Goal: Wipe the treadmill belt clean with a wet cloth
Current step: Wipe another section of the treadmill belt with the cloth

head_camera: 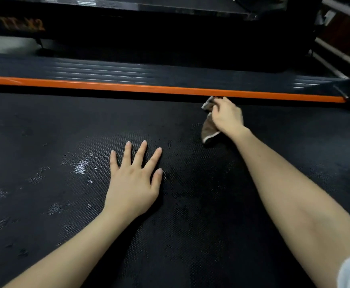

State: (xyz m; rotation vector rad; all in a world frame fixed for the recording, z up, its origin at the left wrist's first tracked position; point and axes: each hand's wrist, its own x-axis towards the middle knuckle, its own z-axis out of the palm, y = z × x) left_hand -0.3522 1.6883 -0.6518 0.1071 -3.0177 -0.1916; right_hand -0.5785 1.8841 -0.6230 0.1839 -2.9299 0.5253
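View from a head-worn camera, looking down across a black, dimpled treadmill belt (45, 121). An orange stripe (107, 86) runs along the belt's far edge, with a dark ribbed side rail (107, 69) just beyond it.

Right up against the orange stripe, the right hand (227, 116) has its grip curled round a bunched brown cloth (208, 129) with a pale hem. The cloth rests on the belt, one corner reaching the stripe. Well back from the orange stripe, toward the viewer, the left hand (132, 183) lies flat on the belt with its grip wide, fingers spread, holding nothing. Pale damp patches (80, 166) glisten on the near side of the stripe, off to the left.

Likely risks from here:
- The cloth corner could catch in the dark gap under the orange stripe if it is pushed further that way.
- The flat left hand seems to be taking weight (the belt around it looks wet), so it could skid, or the belt could roll beneath it.
- The patchy sheen suggests uneven wiping, so some areas may be missed.
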